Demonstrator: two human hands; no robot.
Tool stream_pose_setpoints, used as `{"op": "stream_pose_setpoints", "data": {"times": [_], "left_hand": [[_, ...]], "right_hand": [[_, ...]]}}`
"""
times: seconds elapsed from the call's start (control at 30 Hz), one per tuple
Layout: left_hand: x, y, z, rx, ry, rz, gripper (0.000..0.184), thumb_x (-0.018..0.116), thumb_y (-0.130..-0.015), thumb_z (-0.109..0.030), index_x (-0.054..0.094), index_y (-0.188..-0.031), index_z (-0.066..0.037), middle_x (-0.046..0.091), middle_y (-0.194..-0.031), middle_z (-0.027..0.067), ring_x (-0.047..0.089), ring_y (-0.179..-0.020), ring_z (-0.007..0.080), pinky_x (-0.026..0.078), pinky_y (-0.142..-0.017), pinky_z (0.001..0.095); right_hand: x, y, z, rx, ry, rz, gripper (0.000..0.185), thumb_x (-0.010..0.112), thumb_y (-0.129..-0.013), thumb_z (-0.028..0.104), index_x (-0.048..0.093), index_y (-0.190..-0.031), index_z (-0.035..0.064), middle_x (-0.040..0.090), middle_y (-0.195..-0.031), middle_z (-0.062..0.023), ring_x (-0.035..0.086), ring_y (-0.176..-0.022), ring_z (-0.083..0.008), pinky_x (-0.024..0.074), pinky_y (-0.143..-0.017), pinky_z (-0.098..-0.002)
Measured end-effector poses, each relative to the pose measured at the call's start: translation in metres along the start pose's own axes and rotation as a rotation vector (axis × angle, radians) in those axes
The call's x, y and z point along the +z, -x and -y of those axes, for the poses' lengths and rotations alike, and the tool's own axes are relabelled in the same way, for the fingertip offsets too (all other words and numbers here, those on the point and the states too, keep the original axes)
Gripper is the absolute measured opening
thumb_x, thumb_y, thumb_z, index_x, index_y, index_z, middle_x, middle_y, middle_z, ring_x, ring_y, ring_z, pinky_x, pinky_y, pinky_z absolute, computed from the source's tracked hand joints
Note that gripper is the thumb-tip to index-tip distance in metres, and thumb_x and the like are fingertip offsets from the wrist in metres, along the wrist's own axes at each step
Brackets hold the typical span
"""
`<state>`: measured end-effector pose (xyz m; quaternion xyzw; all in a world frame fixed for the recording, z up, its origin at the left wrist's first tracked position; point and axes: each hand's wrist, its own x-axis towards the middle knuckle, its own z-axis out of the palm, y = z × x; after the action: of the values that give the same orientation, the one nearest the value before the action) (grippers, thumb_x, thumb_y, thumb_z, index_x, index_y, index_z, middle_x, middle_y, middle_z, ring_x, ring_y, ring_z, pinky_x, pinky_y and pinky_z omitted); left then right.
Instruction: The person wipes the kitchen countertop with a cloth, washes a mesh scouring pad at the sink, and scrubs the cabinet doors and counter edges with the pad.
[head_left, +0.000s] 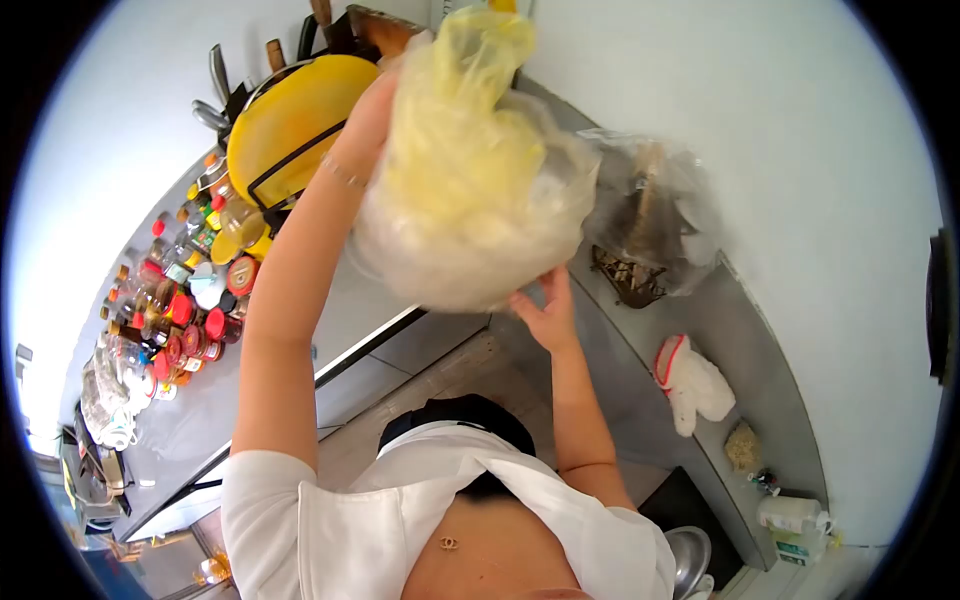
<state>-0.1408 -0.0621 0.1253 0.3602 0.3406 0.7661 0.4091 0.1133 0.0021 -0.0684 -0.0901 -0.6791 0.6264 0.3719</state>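
Observation:
A large bundle of translucent plastic bags (470,200), yellowish at the top and whitish below, is held up in front of me. My left hand (385,100) is at its upper left side, with the fingers mostly hidden behind the plastic. Lower down, my right hand (545,310) touches the bottom right edge of the bundle, its thumb and fingers partly in view against the plastic. What lies inside the bags cannot be made out.
Many bottles and red-lidded jars (185,345) crowd the left counter. Behind them stand a yellow round board (295,125) and knives (219,70). On the right ledge are a clear bag (655,215), a white mitt (692,385) and a white bottle (790,515).

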Motion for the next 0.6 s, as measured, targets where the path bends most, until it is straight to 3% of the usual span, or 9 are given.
{"op": "stream_pose_setpoints", "data": {"times": [0.07, 0.17, 0.27, 0.37, 0.6], "left_hand": [[0.011, -0.045, 0.018, -0.020, 0.022, 0.095, 0.030, 0.043, -0.088, -0.020, 0.053, -0.109, 0.000, 0.059, -0.102, 0.0071, 0.057, -0.089, 0.0153, 0.047, -0.077, 0.0277], [0.027, -0.103, 0.034, -0.003, 0.009, 0.142, 0.029, 0.045, -0.088, -0.022, 0.054, -0.108, -0.002, 0.060, -0.099, 0.0058, 0.058, -0.087, 0.0147, 0.048, -0.075, 0.0278], [0.029, -0.147, 0.038, -0.037, 0.022, 0.198, 0.029, 0.046, -0.087, -0.023, 0.055, -0.106, -0.003, 0.061, -0.098, 0.0051, 0.058, -0.086, 0.0141, 0.048, -0.074, 0.0281], [0.015, -0.187, 0.044, -0.052, 0.071, 0.272, 0.033, 0.049, -0.085, -0.026, 0.053, -0.109, -0.004, 0.061, -0.097, 0.0069, 0.058, -0.087, 0.0156, 0.048, -0.075, 0.0296], [0.015, -0.225, 0.042, -0.081, 0.115, 0.314, 0.042, 0.053, -0.082, -0.029, 0.047, -0.116, -0.004, 0.056, -0.106, 0.0113, 0.055, -0.094, 0.0220, 0.046, -0.079, 0.0342]], "right_hand": [[-0.022, -0.017, 0.006, -0.099, -0.014, -0.100, 0.084, 0.073, -0.063, 0.016, 0.026, -0.132, 0.0030, 0.035, -0.131, -0.0126, 0.033, -0.122, -0.0250, 0.0274, -0.100, -0.0399], [-0.027, -0.048, 0.012, -0.294, 0.217, -0.190, 0.089, 0.074, -0.064, 0.023, 0.023, -0.132, -0.0009, 0.031, -0.131, -0.0181, 0.031, -0.122, -0.0308, 0.0268, -0.099, -0.0434], [-0.009, -0.078, 0.004, -0.319, 0.532, -0.385, 0.093, 0.075, -0.064, 0.017, 0.016, -0.134, -0.0003, 0.027, -0.132, -0.0202, 0.029, -0.122, -0.0324, 0.0263, -0.098, -0.0431], [0.008, -0.105, -0.015, -0.392, 0.653, -0.574, 0.089, 0.075, -0.065, 0.016, 0.019, -0.132, -0.0011, 0.032, -0.126, -0.0216, 0.033, -0.117, -0.0333, 0.0288, -0.095, -0.0442], [0.018, -0.121, 0.018, -0.567, 0.617, -0.674, 0.079, 0.074, -0.064, 0.007, 0.028, -0.127, -0.0022, 0.034, -0.122, -0.0186, 0.035, -0.113, -0.0316, 0.0310, -0.091, -0.0410]]}}
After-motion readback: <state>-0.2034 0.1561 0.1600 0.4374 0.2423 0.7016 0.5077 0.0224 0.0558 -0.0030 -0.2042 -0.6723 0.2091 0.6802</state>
